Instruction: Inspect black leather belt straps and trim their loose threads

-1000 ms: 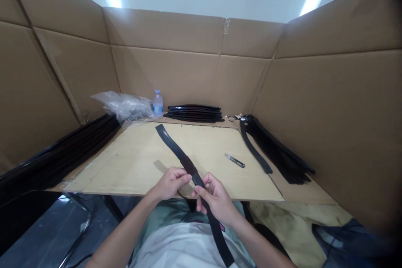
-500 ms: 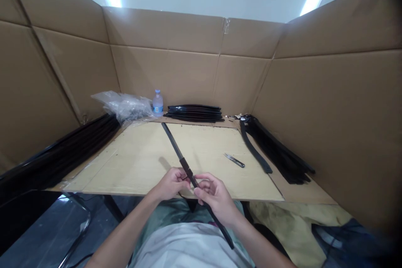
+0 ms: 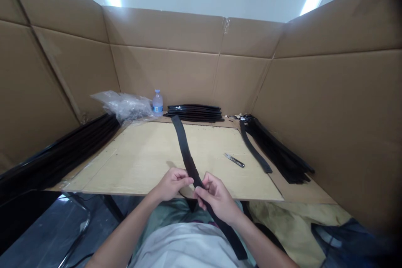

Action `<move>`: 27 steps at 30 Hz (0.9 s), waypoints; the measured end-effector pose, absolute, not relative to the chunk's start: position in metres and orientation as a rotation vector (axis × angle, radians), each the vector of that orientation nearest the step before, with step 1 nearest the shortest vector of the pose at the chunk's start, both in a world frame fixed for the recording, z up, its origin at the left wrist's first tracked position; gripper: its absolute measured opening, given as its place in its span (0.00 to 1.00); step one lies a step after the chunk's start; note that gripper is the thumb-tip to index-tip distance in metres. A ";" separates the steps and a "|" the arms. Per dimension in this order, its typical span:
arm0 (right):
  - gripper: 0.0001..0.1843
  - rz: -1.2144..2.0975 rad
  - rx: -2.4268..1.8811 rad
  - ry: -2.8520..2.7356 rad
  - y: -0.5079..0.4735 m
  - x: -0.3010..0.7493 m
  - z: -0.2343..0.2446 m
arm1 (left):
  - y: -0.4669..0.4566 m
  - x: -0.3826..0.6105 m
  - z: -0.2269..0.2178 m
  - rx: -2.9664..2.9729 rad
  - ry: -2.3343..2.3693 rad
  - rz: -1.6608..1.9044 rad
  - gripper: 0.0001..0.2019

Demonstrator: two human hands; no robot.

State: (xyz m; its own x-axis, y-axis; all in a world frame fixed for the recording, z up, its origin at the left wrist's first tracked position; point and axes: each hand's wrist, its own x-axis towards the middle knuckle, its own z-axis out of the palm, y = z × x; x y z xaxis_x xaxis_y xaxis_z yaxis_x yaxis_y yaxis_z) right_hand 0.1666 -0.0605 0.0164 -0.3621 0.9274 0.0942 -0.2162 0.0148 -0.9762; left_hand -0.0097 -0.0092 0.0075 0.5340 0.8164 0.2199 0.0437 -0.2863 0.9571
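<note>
Two hands are engaged with one long black strip, which is held slantwise over the tabletop's near edge, its far end pointed away from the person and its near end brought below the right forearm. By the left hand, the strip's left edge is pinched between nearly closed thumb and fingers. By the right hand, it is gripped just nearer the body, thumb laid on top and fingers curled at the edge and beneath. A darker band is seen on the strip just beyond both hands. Small snips are laid on the tabletop ahead and to the right of the right hand; farther right, another strip is placed beside a black bundle.
</note>
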 end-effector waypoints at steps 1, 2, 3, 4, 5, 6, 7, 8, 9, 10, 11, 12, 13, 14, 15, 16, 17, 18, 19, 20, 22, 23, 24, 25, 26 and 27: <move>0.17 1.521 -0.791 -1.321 -0.060 0.167 0.017 | -0.009 -0.010 0.008 1.701 0.736 0.917 0.17; 0.16 1.514 -0.780 -1.304 -0.060 0.167 0.017 | -0.008 -0.009 0.008 1.700 0.741 0.931 0.17; 0.15 1.507 -0.777 -1.288 -0.059 0.167 0.017 | -0.008 -0.009 0.007 1.698 0.743 0.948 0.17; 0.15 1.505 -0.783 -1.269 -0.059 0.166 0.017 | -0.007 -0.009 0.007 1.693 0.739 0.963 0.16; 0.14 1.505 -0.794 -1.247 -0.058 0.166 0.016 | -0.006 -0.008 0.006 1.682 0.724 0.970 0.15; 0.15 1.512 -0.807 -1.224 -0.058 0.166 0.016 | -0.006 -0.007 0.005 1.664 0.701 0.973 0.14; 0.17 1.525 -0.818 -1.202 -0.058 0.165 0.015 | -0.006 -0.006 0.005 1.638 0.675 0.973 0.13; 0.20 1.537 -0.827 -1.186 -0.058 0.165 0.015 | -0.006 -0.005 0.005 1.610 0.648 0.969 0.13; 0.23 1.544 -0.832 -1.183 -0.059 0.164 0.014 | -0.007 -0.004 0.005 1.584 0.624 0.966 0.12; 0.23 1.543 -0.836 -1.196 -0.059 0.164 0.015 | -0.008 -0.003 0.006 1.562 0.605 0.965 0.12; 0.21 1.536 -0.840 -1.222 -0.059 0.164 0.015 | -0.009 -0.002 0.007 1.545 0.591 0.967 0.12; 0.19 1.525 -0.847 -1.251 -0.059 0.165 0.015 | -0.010 -0.001 0.008 1.530 0.578 0.972 0.11; 0.16 1.511 -0.856 -1.274 -0.059 0.165 0.016 | -0.012 0.001 0.009 1.518 0.568 0.972 0.11; 0.15 1.498 -0.868 -1.290 -0.059 0.166 0.016 | -0.013 0.002 0.010 1.508 0.561 0.969 0.11; 0.14 1.485 -0.878 -1.291 -0.059 0.167 0.016 | -0.015 0.004 0.011 1.499 0.560 0.964 0.11; 0.15 1.472 -0.885 -1.279 -0.058 0.168 0.016 | -0.018 0.006 0.011 1.488 0.565 0.958 0.11; 0.15 1.460 -0.888 -1.260 -0.058 0.169 0.016 | -0.020 0.008 0.011 1.473 0.575 0.950 0.11; 0.17 1.452 -0.887 -1.239 -0.058 0.169 0.016 | -0.022 0.011 0.011 1.454 0.583 0.939 0.11; 0.18 1.448 -0.879 -1.223 -0.058 0.170 0.017 | -0.024 0.013 0.011 1.431 0.588 0.926 0.12; 0.19 1.445 -0.868 -1.215 -0.058 0.170 0.017 | -0.025 0.016 0.011 1.405 0.590 0.916 0.12; 0.19 1.434 -0.853 -1.211 -0.059 0.171 0.018 | -0.027 0.020 0.010 1.357 0.586 0.905 0.12; 0.19 1.426 -0.850 -1.211 -0.059 0.171 0.018 | -0.028 0.022 0.010 1.341 0.580 0.908 0.12; 0.19 1.417 -0.849 -1.209 -0.059 0.171 0.019 | -0.028 0.024 0.010 1.327 0.577 0.918 0.11; 0.19 1.412 -0.846 -1.202 -0.058 0.171 0.019 | -0.029 0.025 0.011 1.315 0.574 0.930 0.10; 0.18 1.411 -0.839 -1.191 -0.058 0.171 0.019 | -0.029 0.026 0.011 1.302 0.568 0.944 0.09; 0.17 1.415 -0.827 -1.181 -0.057 0.171 0.018 | -0.029 0.027 0.012 1.290 0.559 0.958 0.09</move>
